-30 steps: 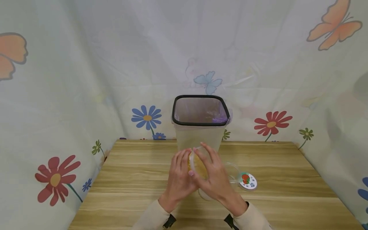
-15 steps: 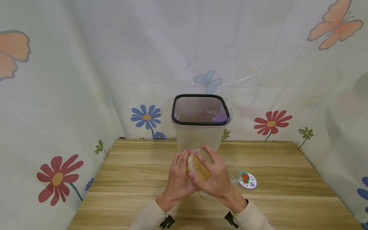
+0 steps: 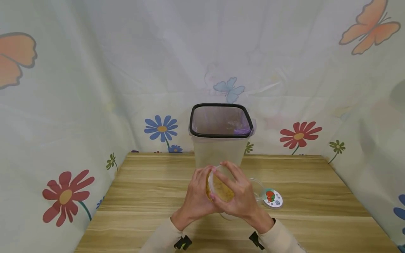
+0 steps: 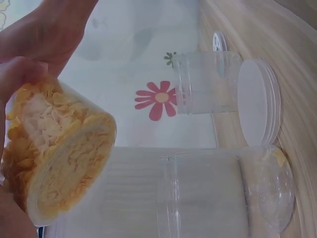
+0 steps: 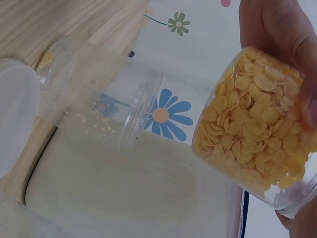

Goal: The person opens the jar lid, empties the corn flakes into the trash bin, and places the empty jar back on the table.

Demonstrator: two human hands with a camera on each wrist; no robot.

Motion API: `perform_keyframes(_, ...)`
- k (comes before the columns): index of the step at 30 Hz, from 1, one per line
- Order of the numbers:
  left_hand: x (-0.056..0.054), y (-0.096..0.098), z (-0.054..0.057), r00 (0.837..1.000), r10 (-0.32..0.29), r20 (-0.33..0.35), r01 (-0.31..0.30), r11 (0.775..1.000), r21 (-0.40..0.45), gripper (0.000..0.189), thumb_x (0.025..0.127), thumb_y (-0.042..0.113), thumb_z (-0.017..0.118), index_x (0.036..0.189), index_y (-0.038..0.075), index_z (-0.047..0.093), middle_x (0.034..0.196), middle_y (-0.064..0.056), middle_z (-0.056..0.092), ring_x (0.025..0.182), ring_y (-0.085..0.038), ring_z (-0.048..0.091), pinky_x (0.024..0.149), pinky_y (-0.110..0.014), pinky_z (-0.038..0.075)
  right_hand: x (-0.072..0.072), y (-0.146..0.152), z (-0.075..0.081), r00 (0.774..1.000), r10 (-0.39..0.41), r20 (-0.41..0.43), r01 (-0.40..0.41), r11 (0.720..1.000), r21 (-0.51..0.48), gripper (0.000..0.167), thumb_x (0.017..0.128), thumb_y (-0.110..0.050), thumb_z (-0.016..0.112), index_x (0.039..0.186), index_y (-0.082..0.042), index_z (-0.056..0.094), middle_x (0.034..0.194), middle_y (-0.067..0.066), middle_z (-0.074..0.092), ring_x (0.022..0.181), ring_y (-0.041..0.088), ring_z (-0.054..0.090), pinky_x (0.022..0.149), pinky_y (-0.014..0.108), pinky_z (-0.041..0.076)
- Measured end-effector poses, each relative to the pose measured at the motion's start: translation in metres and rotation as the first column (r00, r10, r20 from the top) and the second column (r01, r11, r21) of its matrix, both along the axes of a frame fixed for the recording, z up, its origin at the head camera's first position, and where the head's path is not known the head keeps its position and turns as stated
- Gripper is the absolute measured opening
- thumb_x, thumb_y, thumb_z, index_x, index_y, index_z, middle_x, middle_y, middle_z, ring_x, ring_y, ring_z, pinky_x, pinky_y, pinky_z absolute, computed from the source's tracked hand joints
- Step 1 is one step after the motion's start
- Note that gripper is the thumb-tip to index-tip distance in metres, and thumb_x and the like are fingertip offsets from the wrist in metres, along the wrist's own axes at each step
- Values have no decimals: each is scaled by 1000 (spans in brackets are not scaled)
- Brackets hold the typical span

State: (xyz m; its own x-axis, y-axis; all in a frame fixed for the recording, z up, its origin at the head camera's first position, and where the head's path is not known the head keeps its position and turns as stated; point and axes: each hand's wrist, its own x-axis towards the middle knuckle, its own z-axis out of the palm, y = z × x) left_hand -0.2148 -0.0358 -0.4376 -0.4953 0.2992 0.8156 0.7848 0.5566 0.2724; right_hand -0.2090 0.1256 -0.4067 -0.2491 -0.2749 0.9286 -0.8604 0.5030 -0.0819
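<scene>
Both hands hold a clear jar of corn flakes (image 5: 252,119) tilted above the table. My left hand (image 3: 197,195) grips the jar's body from the left. Across its round upper end (image 3: 223,189) lies my right hand (image 3: 238,196), thumb and fingers spread around the edge; I cannot tell whether a lid sits there. The flat base (image 4: 74,171) points down and away, flakes pressed against it. In the right wrist view a clear threaded neck (image 5: 299,196) shows beside the right hand. Below stands an open clear jar (image 4: 213,193) with a yellow flake at its bottom.
A white lid (image 4: 255,99) lies on the table (image 3: 152,182) near the open jar. Farther right are a second clear jar (image 4: 208,82) and a tomato-labelled lid (image 3: 272,198). Behind the hands stands a bag-lined bin with a black rim (image 3: 221,136). Patterned curtains surround the table.
The held jar has turned so more of its round upper end faces the head camera. Both hands have shifted slightly to the right with it, keeping their grip.
</scene>
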Motion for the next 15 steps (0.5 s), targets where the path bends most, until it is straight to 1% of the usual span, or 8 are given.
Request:
perform_keyframes(5, 2, -1, 5, 997, -35, 67, 35, 999, -3, 101, 49, 40, 90, 134, 7, 47, 126, -7, 58, 111, -22, 54, 85, -35, 55, -1, 3, 3, 999, 30, -30, -29, 999, 26, 53, 90, -52, 57, 121, -10, 69, 120, 21, 63, 108, 36, 61, 84, 55, 54)
perform_keyframes(9, 3, -3, 7, 985, -92, 144, 92, 996, 8, 104, 47, 37, 91, 137, 9, 45, 127, -5, 57, 111, -20, 53, 84, -32, 54, -3, 6, 6, 995, 82, -64, -77, 995, 66, 50, 89, -49, 58, 117, -9, 70, 117, 22, 63, 107, 35, 61, 86, 52, 55)
perform_keyframes(11, 3, -4, 7, 973, -131, 192, 131, 991, 15, 106, 47, 35, 90, 139, 12, 44, 126, -4, 57, 111, -17, 52, 86, -31, 53, -4, 9, 7, 989, 120, -87, -112, 989, 91, 49, 88, -48, 58, 115, -9, 70, 116, 23, 63, 106, 35, 61, 90, 48, 54)
perform_keyframes(13, 3, -7, 6, 954, -166, 249, 166, 986, 21, 108, 48, 35, 90, 142, 15, 42, 126, -2, 56, 111, -15, 51, 87, -31, 53, -6, 11, 7, 982, 159, -100, -146, 982, 123, 49, 88, -48, 58, 114, -9, 70, 116, 24, 63, 107, 36, 61, 97, 43, 51)
perform_keyframes(15, 3, -10, 4, 935, -186, 302, 187, 982, 27, 109, 49, 35, 90, 145, 19, 39, 127, -1, 55, 112, -13, 50, 90, -32, 52, -7, 13, 7, 978, 192, -84, -177, 971, 159, 50, 88, -48, 58, 116, -8, 70, 118, 24, 62, 110, 35, 60, 103, 40, 47)
